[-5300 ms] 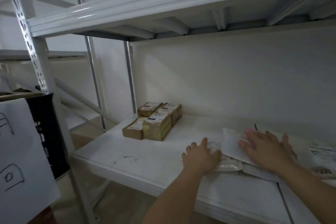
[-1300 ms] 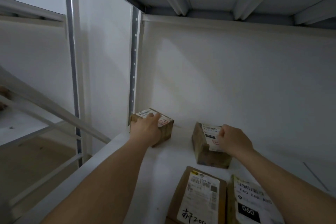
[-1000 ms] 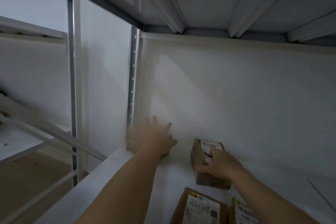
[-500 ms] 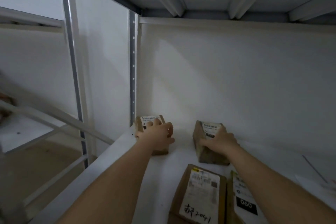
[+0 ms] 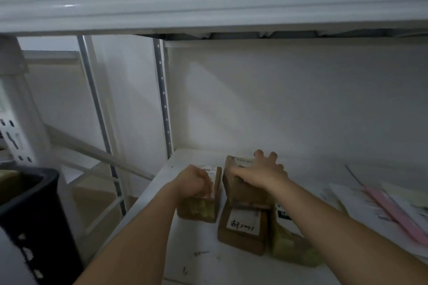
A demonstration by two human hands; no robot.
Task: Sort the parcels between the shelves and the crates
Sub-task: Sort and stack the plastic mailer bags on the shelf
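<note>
Head view, left fingers: curled round the top edge of a small brown box at lower centre; the left hand grips it from above.
Right fingers: spread over the top of a second brown box just right of the first, thumb on its near face, fingertips reaching past its far edge; the right hand grips it rather than merely resting on it, as far as I can tell.
Boxes in hand: both stand on the white shelf, close side by side with a thin gap; whether either is lifted clear I cannot tell.
Other parcels: a flat box with a handwritten label lies just in front of the right-hand box, and another labelled box sits beside it, partly behind the right forearm.
Right edge of frame: flat mailers lie spread on the same shelf.
Lower left of frame: a black crate stands beside the rack; its contents are hard to make out.
Progress: seemingly early or midway; four boxes and the mailers are on the shelf, so most sorting appears left.
Step in hand: probably taking up or squaring the two small boxes.
</note>
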